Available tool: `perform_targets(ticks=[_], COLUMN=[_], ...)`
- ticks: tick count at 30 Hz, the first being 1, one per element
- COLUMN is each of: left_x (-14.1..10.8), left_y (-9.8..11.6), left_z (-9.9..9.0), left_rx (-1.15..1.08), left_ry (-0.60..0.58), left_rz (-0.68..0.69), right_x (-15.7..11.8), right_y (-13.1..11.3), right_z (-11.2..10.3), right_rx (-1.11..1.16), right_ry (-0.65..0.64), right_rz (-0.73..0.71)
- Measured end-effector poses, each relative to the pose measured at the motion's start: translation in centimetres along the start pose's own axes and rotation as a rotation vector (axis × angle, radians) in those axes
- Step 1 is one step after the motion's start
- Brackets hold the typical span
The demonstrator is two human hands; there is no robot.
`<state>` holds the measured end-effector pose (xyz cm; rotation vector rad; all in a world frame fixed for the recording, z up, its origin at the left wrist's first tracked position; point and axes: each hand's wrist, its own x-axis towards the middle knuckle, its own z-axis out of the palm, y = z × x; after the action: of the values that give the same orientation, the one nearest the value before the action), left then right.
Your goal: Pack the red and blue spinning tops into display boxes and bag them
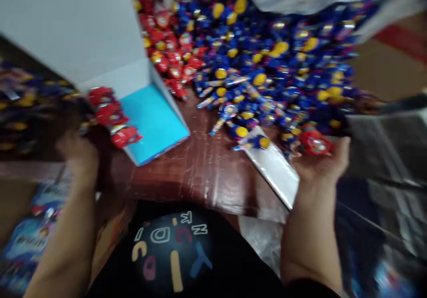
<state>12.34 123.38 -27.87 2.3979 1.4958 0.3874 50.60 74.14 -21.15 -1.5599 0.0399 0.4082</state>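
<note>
Red wrapped pieces (110, 113) line the left side of an open white box (113, 75); one single red piece (315, 143) sits in the right hand (316, 167).
At far left, a dark blue heap (20, 93) is smeared and cut off; beside it the left hand (78, 153) blurs so much that I cannot tell whether it grips anything. The box's tall panel runs out of view at the top, while its blue floor (156, 120) shows right of the row. Brown tabletop (200, 169) extends from the box's front corner to a white packet (275, 164), whose lower end lies near the table's front edge. Behind, red and blue piles (233, 58) crowd close. The right thumb and fingers close around their piece, fingertips indistinct.
</note>
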Motion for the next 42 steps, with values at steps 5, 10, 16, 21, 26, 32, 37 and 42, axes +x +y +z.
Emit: perform_targets(ticks=[5,10,16,21,26,32,37,42], left_x=[-3.0,-3.9,-4.9,-12.1,-15.5,-14.2,-14.3,-13.5], left_y=[-5.8,-6.4,-4.8,-3.6,-0.3,1.4,1.6,1.3], left_z=[1.4,2.6,1.3,-2.4,-3.2,-3.7,-4.4,-2.9], left_rx=[0.049,-0.035,-0.111,-0.691,-0.983,-0.854,-0.572,-0.319], left_ry=[0.147,0.185,0.153,-0.257,-0.697,-0.724,-0.484,-0.268], left_rz=[-0.018,0.031,0.049,0.122,0.106,0.298,0.582,0.734], right_x=[1.1,-1.7,-6.3,-9.4,-10.8,-10.5,-11.3,-12.3], right_y=[2.1,2.5,3.3,3.3,5.3,5.0,5.0,5.4], right_z=[8.2,15.2,21.0,23.5,28.1,29.9,29.0,28.6], right_rx=[-0.063,-0.247,-0.568,-0.696,-0.509,-0.472,-0.404,-0.386], right_ry=[-0.173,-0.605,-1.088,-1.277,-1.472,-1.698,-1.619,-1.371], right_rz=[-0.169,-0.072,-0.512,-0.936,-0.934,-0.881,-0.492,0.323])
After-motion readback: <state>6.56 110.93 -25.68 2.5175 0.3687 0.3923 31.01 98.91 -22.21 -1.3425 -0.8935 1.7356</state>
